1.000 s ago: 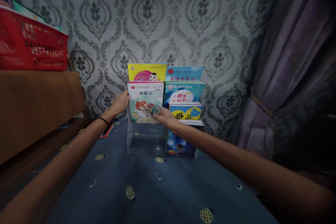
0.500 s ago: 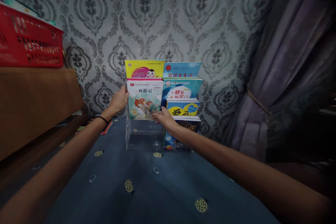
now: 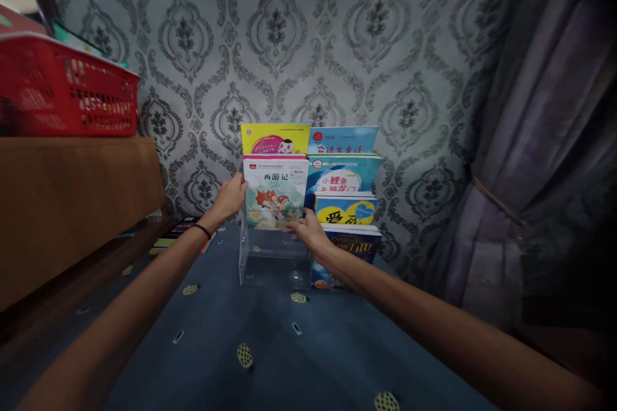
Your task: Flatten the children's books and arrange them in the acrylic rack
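Note:
A picture book [image 3: 276, 196] with a white and pale green cover stands upright in the left column of a clear tiered book rack [image 3: 274, 268]. At the book's left edge, my left hand [image 3: 231, 197] has its fingers closed around the side, fingertips partly hidden. My right hand [image 3: 309, 231] holds the lower right corner, fingers bent across the front. Behind it rises a yellow book [image 3: 274, 136]. The right column holds a light blue book [image 3: 343, 136], a teal book [image 3: 344, 173], a yellow and blue book [image 3: 344, 209] and a dark blue book [image 3: 357, 244].
The rack stands on a dark blue patterned cloth [image 3: 202, 347] before a papered wall [image 3: 328, 32]. To the left, a red basket [image 3: 101, 99] sits on a wooden cabinet [image 3: 87, 205]. Several flat books [image 3: 176, 236] lie beside it. A tied curtain [image 3: 501, 173] hangs right.
The view has shifted, so everything sits slightly lower and further right. Both hands keep their places at the picture book's edges, and the books stay in the same rack positions.

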Available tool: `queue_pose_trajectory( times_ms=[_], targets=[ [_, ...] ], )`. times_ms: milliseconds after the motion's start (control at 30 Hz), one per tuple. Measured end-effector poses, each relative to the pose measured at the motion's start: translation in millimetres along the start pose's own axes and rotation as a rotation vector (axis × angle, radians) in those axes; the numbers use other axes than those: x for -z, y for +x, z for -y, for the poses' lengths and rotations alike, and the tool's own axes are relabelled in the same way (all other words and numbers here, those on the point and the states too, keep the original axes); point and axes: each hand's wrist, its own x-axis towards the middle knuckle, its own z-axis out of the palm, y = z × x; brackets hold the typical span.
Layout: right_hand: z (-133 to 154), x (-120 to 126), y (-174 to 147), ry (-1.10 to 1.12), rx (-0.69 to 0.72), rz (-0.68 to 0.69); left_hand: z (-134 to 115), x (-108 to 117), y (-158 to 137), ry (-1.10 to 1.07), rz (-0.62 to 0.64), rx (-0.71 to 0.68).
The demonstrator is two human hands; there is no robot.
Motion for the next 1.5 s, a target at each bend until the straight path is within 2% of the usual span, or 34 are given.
queue_pose_trajectory(
  times_ms=[367, 633, 1200, 1500],
  targets=[
    [0.0, -4.0, 0.1, 0.067, 0.011, -0.012, 12.2, -10.8, 6.3, -0.106, -0.079, 0.048],
    [2.1, -7.3, 2.1, 0.049, 0.018, 0.000, 16.5, -14.1, 9.4, -0.152, -0.127, 0.020],
    [-12.9, -5.9, 0.3, -0.018, 0.052, 0.073, 18.3, -15.6, 8.2, -0.195, -0.070, -0.017],
    [-11.9, -5.6, -2.1, -0.012, 0.076, 0.103, 20.1, -11.4, 29.6, -0.373, -0.014, -0.085]
  ],
)
